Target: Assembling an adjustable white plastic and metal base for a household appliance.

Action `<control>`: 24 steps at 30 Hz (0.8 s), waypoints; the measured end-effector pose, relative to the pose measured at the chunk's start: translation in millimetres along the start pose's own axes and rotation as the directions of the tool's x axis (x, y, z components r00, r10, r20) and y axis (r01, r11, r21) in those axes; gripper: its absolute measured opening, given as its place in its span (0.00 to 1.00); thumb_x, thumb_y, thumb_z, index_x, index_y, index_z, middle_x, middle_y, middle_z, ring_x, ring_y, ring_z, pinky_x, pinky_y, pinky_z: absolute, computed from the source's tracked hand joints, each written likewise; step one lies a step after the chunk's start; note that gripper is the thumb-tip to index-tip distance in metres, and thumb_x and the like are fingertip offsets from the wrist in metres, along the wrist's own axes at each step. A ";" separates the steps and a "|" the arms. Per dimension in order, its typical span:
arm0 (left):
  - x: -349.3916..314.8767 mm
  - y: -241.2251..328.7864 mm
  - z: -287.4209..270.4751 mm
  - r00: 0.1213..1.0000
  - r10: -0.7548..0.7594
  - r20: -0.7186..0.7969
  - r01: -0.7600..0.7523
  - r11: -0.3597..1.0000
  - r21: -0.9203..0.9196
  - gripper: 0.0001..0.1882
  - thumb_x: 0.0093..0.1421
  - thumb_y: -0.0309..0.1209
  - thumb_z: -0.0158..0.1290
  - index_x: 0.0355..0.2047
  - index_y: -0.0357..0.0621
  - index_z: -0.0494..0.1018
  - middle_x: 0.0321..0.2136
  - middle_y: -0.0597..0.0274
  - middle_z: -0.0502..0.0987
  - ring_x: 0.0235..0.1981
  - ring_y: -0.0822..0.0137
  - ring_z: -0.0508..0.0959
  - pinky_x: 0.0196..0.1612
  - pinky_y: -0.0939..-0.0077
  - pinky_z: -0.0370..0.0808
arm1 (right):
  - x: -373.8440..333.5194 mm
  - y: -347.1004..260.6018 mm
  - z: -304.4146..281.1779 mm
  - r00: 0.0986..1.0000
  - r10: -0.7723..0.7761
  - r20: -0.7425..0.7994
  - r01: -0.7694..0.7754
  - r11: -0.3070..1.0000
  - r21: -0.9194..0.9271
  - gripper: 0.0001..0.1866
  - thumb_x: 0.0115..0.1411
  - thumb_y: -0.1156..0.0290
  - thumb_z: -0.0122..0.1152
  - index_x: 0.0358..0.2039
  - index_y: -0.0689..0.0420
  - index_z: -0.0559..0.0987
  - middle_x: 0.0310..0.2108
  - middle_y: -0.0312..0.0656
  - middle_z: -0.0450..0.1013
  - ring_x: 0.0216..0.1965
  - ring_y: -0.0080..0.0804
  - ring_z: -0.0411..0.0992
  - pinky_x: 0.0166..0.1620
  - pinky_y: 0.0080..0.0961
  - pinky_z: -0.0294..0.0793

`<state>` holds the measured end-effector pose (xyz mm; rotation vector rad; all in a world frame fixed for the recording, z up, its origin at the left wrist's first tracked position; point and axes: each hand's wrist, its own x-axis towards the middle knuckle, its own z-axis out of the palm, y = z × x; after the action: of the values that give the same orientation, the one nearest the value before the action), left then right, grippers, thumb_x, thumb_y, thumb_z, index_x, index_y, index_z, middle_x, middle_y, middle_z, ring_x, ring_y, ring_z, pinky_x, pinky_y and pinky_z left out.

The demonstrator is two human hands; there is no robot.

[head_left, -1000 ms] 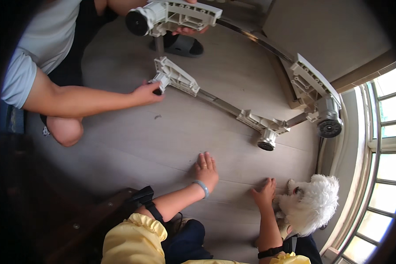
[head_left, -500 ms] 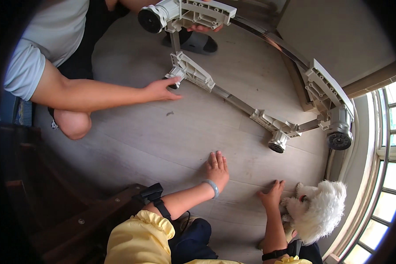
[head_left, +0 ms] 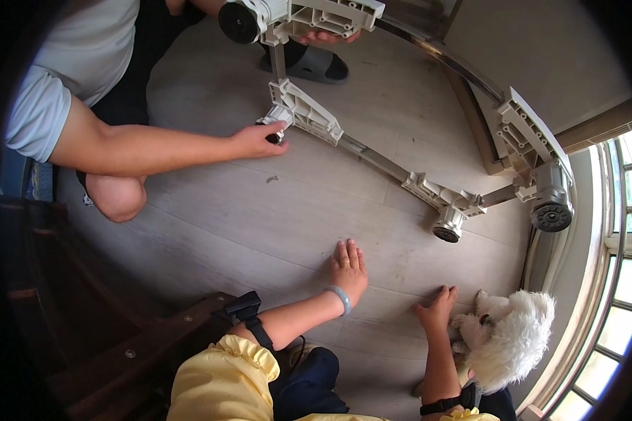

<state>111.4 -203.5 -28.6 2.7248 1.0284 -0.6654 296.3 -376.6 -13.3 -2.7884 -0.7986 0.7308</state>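
My left hand [head_left: 348,270] rests on the wooden floor with its fingers stretched out and nothing in it. A pale bangle circles that wrist. To its right, my right hand [head_left: 437,309] is also empty, thumb held apart from the fingers, close beside a fluffy white dog [head_left: 516,337]. Beyond both hands is a tilted four-cornered base frame [head_left: 376,160] of metal bars with white plastic corner brackets and round dark-soled feet. Another person's hand [head_left: 260,140] grips its near left foot [head_left: 274,130], and their other hand [head_left: 328,36] supports the upper left corner. Neither of my hands touches the frame.
A dark brown wooden piece of furniture [head_left: 140,351] stands at the lower left. A large flat-sided panel [head_left: 541,63] stands at the far right. Along the right runs a barred window [head_left: 611,309]. The other person's grey slipper [head_left: 319,64] is on the floor behind the frame.
The base frame has shifted slightly, its right end moving right. The other person's fingers have closed round the near left foot. My hands have hardly moved.
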 end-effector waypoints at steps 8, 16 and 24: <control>1.0 0.2 7.5 1.000 -0.013 -0.020 0.012 1.000 -0.011 0.29 0.62 0.28 0.42 0.62 0.27 0.54 0.64 0.30 0.47 0.64 0.31 0.50 0.57 0.38 0.60 | 1.3 -1.1 5.6 1.000 0.016 0.017 -0.016 1.000 -0.009 0.52 0.35 0.69 0.76 0.59 0.68 0.56 0.65 0.66 0.41 0.67 0.59 0.42 0.66 0.42 0.47; -3.7 3.6 11.1 0.999 -0.016 -0.038 0.014 0.999 -0.050 0.28 0.61 0.27 0.42 0.61 0.27 0.54 0.64 0.30 0.47 0.63 0.30 0.51 0.57 0.38 0.61 | -0.1 3.5 7.1 1.000 0.000 0.008 0.000 1.000 0.005 0.51 0.35 0.70 0.75 0.58 0.68 0.56 0.65 0.67 0.40 0.66 0.63 0.41 0.67 0.45 0.46; -6.7 31.1 37.9 0.986 -0.048 -0.159 0.022 0.986 -0.164 0.27 0.60 0.26 0.43 0.58 0.24 0.57 0.61 0.26 0.50 0.62 0.30 0.53 0.57 0.42 0.63 | 1.8 40.8 9.9 0.998 -0.051 -0.025 0.050 0.999 -0.021 0.48 0.35 0.71 0.74 0.57 0.68 0.58 0.64 0.67 0.42 0.66 0.61 0.42 0.67 0.44 0.46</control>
<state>114.1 -241.9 -59.6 2.6586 1.1145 -0.3515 311.4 -410.1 -33.6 -2.7781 -0.8732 0.6818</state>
